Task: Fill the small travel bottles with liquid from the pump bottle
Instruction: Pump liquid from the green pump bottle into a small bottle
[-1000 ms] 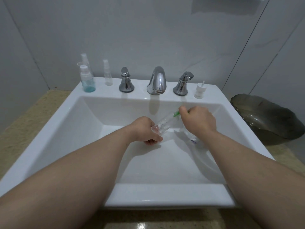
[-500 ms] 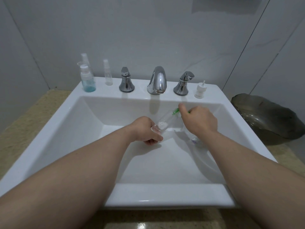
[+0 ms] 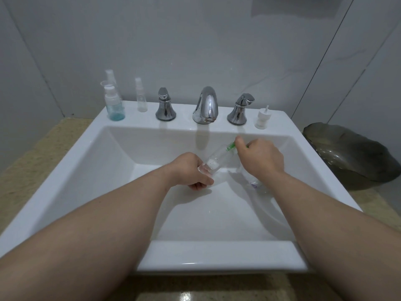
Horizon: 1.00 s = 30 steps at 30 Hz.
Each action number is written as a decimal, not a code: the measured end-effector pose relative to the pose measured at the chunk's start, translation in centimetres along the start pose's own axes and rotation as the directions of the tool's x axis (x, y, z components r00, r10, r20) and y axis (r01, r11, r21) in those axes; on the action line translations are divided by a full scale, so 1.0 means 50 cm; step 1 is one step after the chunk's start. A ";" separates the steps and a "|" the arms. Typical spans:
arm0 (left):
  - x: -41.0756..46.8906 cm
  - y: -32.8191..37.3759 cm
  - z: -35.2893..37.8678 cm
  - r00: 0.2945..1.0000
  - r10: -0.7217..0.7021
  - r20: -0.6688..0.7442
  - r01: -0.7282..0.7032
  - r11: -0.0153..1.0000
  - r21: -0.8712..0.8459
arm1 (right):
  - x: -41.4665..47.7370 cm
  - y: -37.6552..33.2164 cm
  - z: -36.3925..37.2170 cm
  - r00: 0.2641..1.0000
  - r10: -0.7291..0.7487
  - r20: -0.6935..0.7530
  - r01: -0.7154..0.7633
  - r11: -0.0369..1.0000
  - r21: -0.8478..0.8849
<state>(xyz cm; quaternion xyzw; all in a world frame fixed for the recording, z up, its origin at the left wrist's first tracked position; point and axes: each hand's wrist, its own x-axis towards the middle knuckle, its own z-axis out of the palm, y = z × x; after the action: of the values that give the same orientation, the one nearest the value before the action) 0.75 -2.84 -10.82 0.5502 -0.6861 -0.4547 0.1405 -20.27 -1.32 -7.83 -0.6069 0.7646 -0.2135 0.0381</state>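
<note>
Mid-fill, over sink point(image 3: 184, 126): held tilted bottle point(image 3: 217, 158) in closed left grip point(image 3: 191, 170), clutched pump bottle point(image 3: 252, 182) in right grip point(image 3: 260, 157) (green nozzle point(image 3: 230, 146) at mouth). Next likely needed steady pumping, aligned.

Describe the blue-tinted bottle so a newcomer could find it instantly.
Take the white sink and follow its back ledge left from the chrome faucet. At the far left corner stands the blue bottle, white-capped. It alone has blue liquid in its base; the slim bottle to its right looks clear.
</note>
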 end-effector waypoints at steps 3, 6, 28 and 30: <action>0.000 0.000 0.000 1.000 0.001 0.003 -0.001 1.000 0.004 | 0.001 -0.001 0.001 1.000 0.001 0.000 -0.001 1.000 -0.003; 0.000 0.000 0.001 1.000 0.003 0.003 -0.003 1.000 0.000 | 0.001 -0.001 0.001 1.000 -0.004 -0.003 0.004 1.000 -0.008; -0.006 0.005 0.000 1.000 0.015 0.008 -0.015 1.000 -0.001 | 0.001 0.000 0.002 1.000 0.020 -0.009 -0.020 1.000 -0.004; -0.004 0.004 0.000 1.000 0.012 0.008 -0.012 1.000 -0.001 | 0.001 0.001 0.001 1.000 0.017 -0.012 -0.017 1.000 -0.003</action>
<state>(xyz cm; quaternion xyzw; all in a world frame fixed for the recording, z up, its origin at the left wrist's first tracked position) 0.69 -2.66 -10.59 0.5442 -0.6896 -0.4565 0.1410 -20.30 -1.37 -7.90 -0.5991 0.7704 -0.2157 0.0342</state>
